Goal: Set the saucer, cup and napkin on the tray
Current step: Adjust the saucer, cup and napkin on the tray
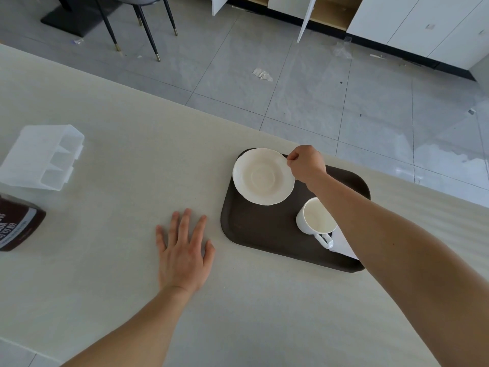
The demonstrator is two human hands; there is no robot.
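Hands first: my left hand [184, 250] lies spread flat on the tabletop [111, 160] beside the dark tray [259, 229], which holds the napkin [342, 243], the empty cup [316, 217] and, farther, the saucer [263, 177] my right hand [307, 164] pinches by its rim.

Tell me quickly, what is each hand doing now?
Left hand: open, flat on the table, holding nothing.
Right hand: closed, pinching the saucer rim over the tray.
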